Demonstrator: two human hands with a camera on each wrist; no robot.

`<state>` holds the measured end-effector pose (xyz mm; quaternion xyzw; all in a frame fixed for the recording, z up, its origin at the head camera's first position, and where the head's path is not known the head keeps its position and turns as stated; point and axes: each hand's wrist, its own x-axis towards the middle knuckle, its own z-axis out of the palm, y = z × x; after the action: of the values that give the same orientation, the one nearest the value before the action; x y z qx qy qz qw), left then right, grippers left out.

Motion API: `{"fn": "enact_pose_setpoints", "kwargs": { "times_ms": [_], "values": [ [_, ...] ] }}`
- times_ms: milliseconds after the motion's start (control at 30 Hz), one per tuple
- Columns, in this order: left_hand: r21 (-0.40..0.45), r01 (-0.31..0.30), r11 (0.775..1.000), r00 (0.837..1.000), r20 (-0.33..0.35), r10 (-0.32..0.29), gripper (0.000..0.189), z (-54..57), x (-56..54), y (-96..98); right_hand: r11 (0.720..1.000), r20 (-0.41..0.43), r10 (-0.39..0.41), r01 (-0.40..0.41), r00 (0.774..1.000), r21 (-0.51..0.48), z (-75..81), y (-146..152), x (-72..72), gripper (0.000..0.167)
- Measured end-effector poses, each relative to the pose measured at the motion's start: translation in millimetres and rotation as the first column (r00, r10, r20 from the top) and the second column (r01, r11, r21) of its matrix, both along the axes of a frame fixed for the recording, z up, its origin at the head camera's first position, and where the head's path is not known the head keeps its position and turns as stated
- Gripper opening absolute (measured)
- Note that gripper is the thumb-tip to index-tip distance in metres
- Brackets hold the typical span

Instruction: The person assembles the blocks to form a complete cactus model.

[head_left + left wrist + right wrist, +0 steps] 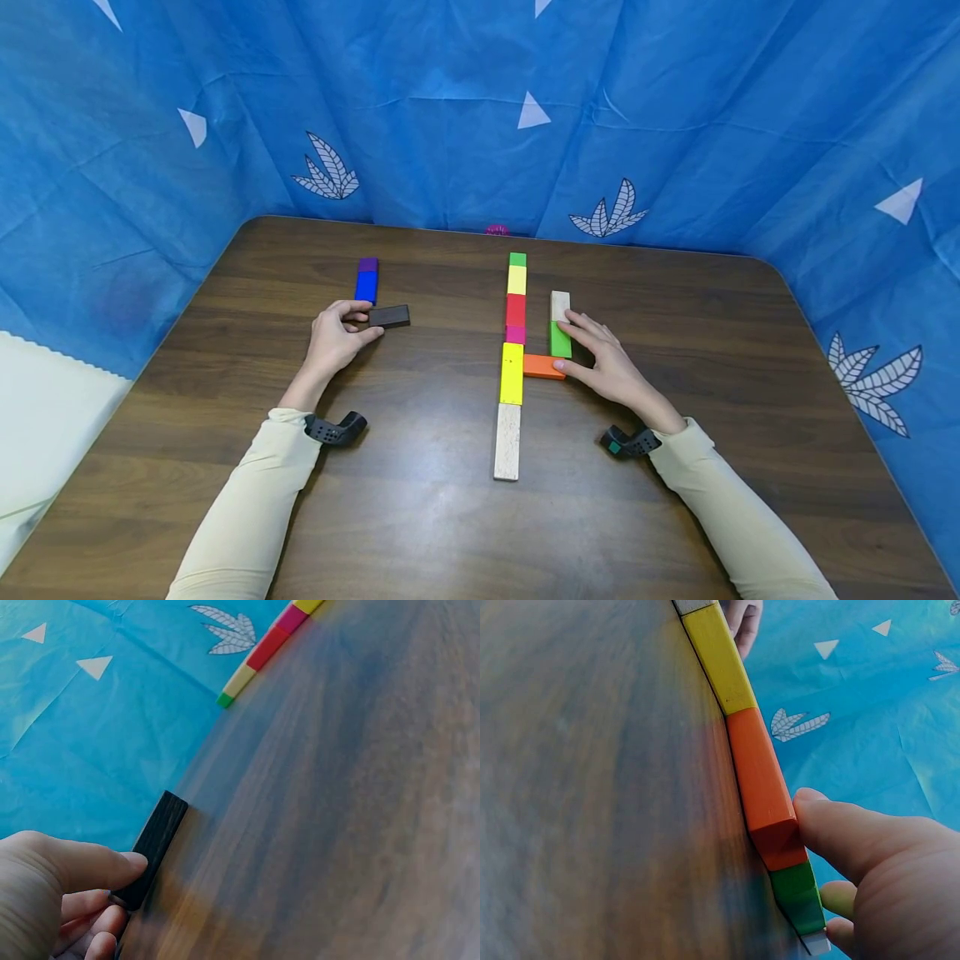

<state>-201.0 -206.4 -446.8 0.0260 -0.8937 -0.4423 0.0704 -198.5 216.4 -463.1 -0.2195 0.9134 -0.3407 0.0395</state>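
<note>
My left hand pinches a black block between thumb and fingers, just below a blue block that has a purple block at its far end. The left wrist view shows the thumb on the black block's side. My right hand touches blocks with extended fingers: its thumb is at the right end of an orange block. Its other fingers lie along a green block and a pale wood block. The orange block's left end meets a yellow block.
A straight row runs down the table: a small green block, a light yellow block, a red block, a pink block, the yellow block and a long pale block. A blue curtain hangs behind.
</note>
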Motion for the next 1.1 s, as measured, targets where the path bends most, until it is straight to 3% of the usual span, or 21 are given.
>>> {"fn": "enact_pose_setpoints", "kwargs": {
  "times_ms": [400, 800, 1100],
  "values": [
    [0.006, 0.009, 1.0, 0.994, -0.106, -0.009, 0.035, -5.9, -4.0, -1.0, 1.0, -0.01, 0.001, -0.001, 1.0, 0.002, -0.7, 1, -1.0, 0.068],
    [0.027, 0.003, 1.0, 0.997, -0.071, -0.001, 0.035, -3.1, -5.5, -1.2, 1.0, 0.007, 0.005, -0.005, 1.0, 0.006, -1.1, 2, 0.1, 0.069],
    [0.078, 0.019, 0.997, 0.999, -0.047, -0.015, 0.036, 2.5, -10.2, 19.5, 1.0, 0.002, 0.008, -0.008, 1.0, -0.003, -2.0, 1, -0.4, 0.068]
  ]
}}
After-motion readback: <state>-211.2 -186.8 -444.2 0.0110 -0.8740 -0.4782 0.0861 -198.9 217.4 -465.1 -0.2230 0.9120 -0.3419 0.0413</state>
